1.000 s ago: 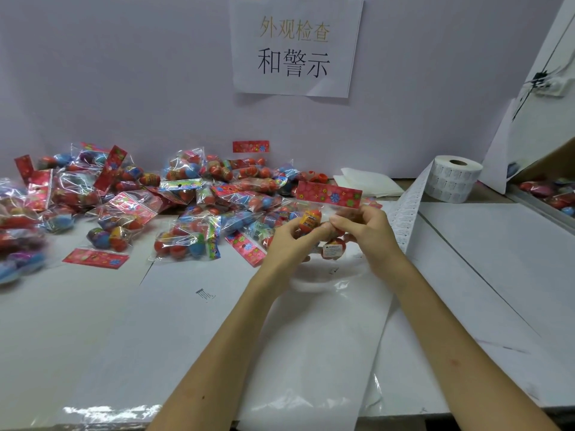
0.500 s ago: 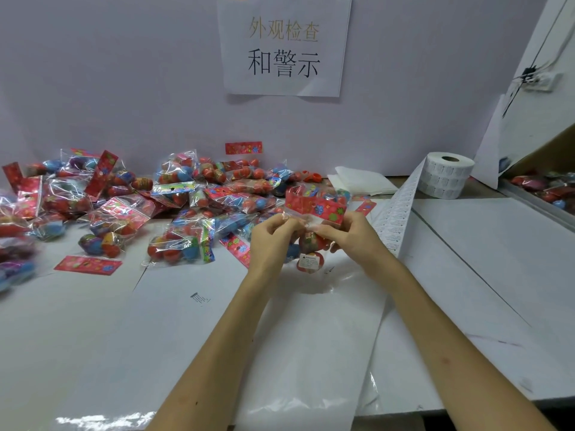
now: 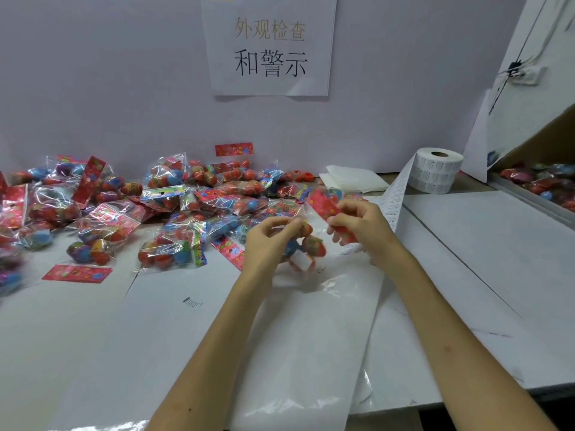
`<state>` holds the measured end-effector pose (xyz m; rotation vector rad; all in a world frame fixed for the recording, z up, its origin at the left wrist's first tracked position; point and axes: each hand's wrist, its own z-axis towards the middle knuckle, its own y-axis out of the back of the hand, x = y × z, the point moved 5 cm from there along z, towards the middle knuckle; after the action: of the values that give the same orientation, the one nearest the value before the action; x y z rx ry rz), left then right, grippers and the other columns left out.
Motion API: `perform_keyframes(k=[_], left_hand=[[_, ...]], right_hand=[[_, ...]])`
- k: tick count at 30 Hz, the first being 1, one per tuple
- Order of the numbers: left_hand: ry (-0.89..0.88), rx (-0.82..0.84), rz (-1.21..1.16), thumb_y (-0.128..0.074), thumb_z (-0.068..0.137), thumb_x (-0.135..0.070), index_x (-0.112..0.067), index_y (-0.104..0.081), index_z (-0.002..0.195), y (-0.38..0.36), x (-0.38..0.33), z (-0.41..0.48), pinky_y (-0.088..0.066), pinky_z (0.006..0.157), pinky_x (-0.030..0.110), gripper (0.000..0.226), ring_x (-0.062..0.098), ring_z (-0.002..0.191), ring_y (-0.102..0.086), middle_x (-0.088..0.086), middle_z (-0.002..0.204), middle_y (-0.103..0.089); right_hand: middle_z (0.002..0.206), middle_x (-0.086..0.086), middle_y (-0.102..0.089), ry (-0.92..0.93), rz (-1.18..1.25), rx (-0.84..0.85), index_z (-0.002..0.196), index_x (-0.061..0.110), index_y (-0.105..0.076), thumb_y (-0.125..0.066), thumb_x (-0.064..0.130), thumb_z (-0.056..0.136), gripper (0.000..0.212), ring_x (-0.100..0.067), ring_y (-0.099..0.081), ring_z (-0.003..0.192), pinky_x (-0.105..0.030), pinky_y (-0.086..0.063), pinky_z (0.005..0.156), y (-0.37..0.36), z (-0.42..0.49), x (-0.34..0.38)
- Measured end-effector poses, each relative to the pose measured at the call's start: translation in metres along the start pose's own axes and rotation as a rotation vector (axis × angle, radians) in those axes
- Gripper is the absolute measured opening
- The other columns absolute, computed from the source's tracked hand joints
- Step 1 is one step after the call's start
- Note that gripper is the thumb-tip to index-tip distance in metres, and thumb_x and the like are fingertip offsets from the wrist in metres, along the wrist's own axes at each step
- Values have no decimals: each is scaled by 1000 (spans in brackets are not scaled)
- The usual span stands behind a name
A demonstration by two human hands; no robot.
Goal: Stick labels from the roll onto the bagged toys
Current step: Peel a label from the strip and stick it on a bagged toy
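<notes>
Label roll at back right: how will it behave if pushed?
The label roll stands on its flat end, so it likely slides rather than rolls. Its unwound strip hangs loose, so it is probably floppy and would drag along.

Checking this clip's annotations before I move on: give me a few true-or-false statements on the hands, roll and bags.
1. The left hand and right hand both hold one bag. True.
2. The roll stands left of the pile. False: it stands right of the pile, near the wall.
3. A strip of labels trails from the roll toward the hands. True.
4. The right hand lies flat and holds nothing. False: it grips the bag's red header.
</notes>
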<state>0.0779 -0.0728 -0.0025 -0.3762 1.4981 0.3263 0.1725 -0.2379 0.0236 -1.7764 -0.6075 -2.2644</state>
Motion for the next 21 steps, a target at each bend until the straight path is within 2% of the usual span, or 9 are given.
perform_keyframes(k=[3, 6, 8, 11, 14, 16, 17, 19, 21], left_hand=[[-23, 20, 21, -80, 85, -35, -21, -77, 100, 5, -1, 1, -55, 67, 26, 21, 17, 85, -76, -2, 92, -79], [-27, 46, 41, -81, 77, -47, -28, -76, 101, 1, -2, -1, -54, 63, 25, 31, 13, 81, -76, -7, 86, -79], [-23, 31, 30, -74, 73, -57, -28, -75, 99, -2, -2, 0, -53, 64, 27, 39, 17, 85, -75, -4, 89, -78], [-11, -49, -4, -59, 89, -57, -22, -73, 99, 3, 2, 4, -52, 66, 29, 39, 19, 93, -70, 0, 100, -74], [24, -96, -100, -48, 102, -52, -13, -71, 106, 10, 7, 8, -54, 70, 34, 44, 24, 90, -72, 4, 105, -75], [39, -82, -129, -40, 106, -50, -10, -69, 110, 11, 8, 10, -53, 72, 37, 49, 28, 91, -72, 6, 108, -75], [44, -66, -130, -35, 108, -50, -10, -68, 111, 10, 9, 10, -53, 74, 39, 52, 29, 92, -72, 7, 110, -75], [48, -40, -122, -27, 109, -50, -10, -67, 112, 7, 8, 9, -53, 76, 39, 57, 32, 95, -71, 10, 114, -73], [48, -30, -118, -22, 110, -50, -9, -67, 111, 4, 7, 8, -53, 78, 39, 61, 33, 97, -70, 12, 115, -72]], right_hand=[[82, -8, -74, -107, -23, 201, 89, 16, -72, -79, 22, 85, 10, -23, -71, 69, -28, -55, 58, -2, -6, -8], [88, -10, -76, -48, -28, 256, 100, 13, -71, -73, 18, 91, 11, -24, -70, 64, -30, -57, 60, -4, -5, -7], [87, -9, -77, -32, 2, 250, 100, 11, -72, -72, 14, 92, 9, -21, -69, 61, -27, -56, 57, -2, -4, -6], [88, -11, -76, -91, 16, 260, 94, 13, -71, -71, 11, 91, 3, -21, -69, 60, -27, -55, 53, 4, -3, -8], [87, -16, -73, -166, 92, 203, 91, 8, -70, -71, 5, 90, 4, -22, -67, 56, -27, -54, 51, 22, 5, -6], [78, -13, -70, -175, 169, 62, 87, 8, -69, -71, 2, 89, 6, -19, -63, 53, -27, -53, 51, 50, 18, -2], [76, -12, -69, -157, 230, -77, 86, 7, -68, -70, 1, 88, 7, -17, -61, 52, -27, -51, 50, 72, 25, 1], [89, -16, -67, -101, 501, -474, 95, 6, -66, -68, -2, 89, 10, -18, -60, 61, -31, -49, 56, 134, 30, 2], [111, -19, -66, -42, 824, -780, 114, 1, -62, -62, 4, 95, 19, -26, -66, 84, -36, -54, 74, 192, 22, -8]])
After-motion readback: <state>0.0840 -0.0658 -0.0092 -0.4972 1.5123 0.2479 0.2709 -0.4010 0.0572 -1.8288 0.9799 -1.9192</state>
